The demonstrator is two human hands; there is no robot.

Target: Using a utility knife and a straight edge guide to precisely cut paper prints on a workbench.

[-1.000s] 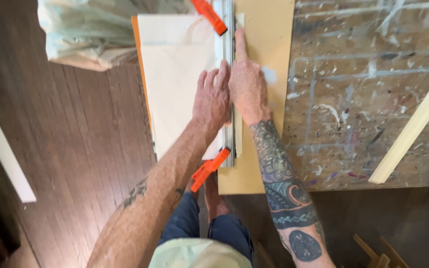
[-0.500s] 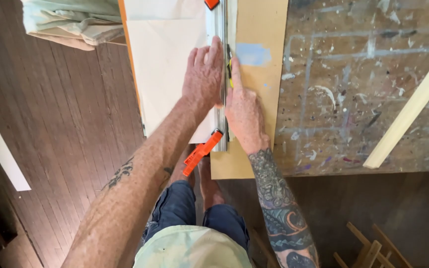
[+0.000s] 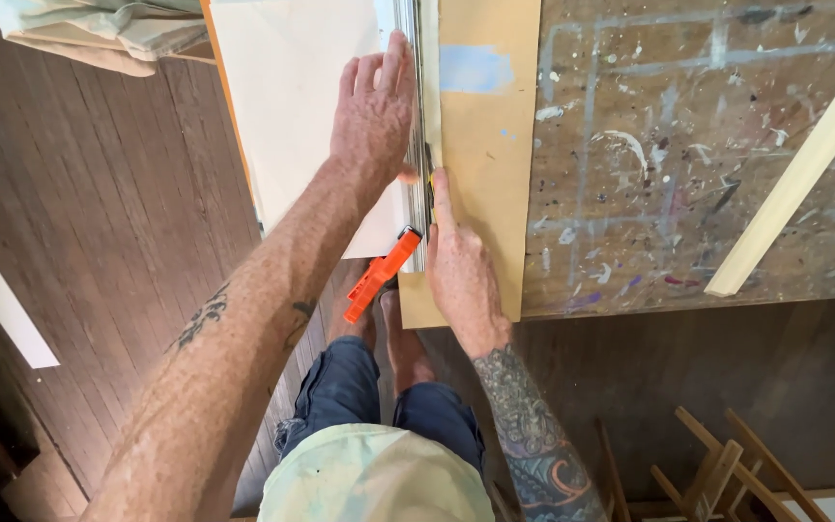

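My left hand (image 3: 374, 116) lies flat, fingers together, on a large white sheet (image 3: 292, 116), its fingertips pressing on a metal straightedge (image 3: 416, 217). An orange clamp (image 3: 379, 275) grips the straightedge's near end. My right hand (image 3: 461, 271) rests on the tan board (image 3: 485, 135) under the sheet. Its index finger points along the straightedge's right edge, closed on a small dark and yellow knife (image 3: 429, 182), mostly hidden by the fingers.
The paint-spattered workbench (image 3: 688, 145) spreads to the right, with a pale wood strip (image 3: 794, 174) lying diagonally on it. A cloth bundle (image 3: 99, 29) sits at top left, a white plank (image 3: 2, 300) on the dark wooden floor, and a wooden frame (image 3: 717, 464) at bottom right.
My right hand has drawn back toward me along the straightedge. My left hand has slid farther away along the sheet and straightedge.
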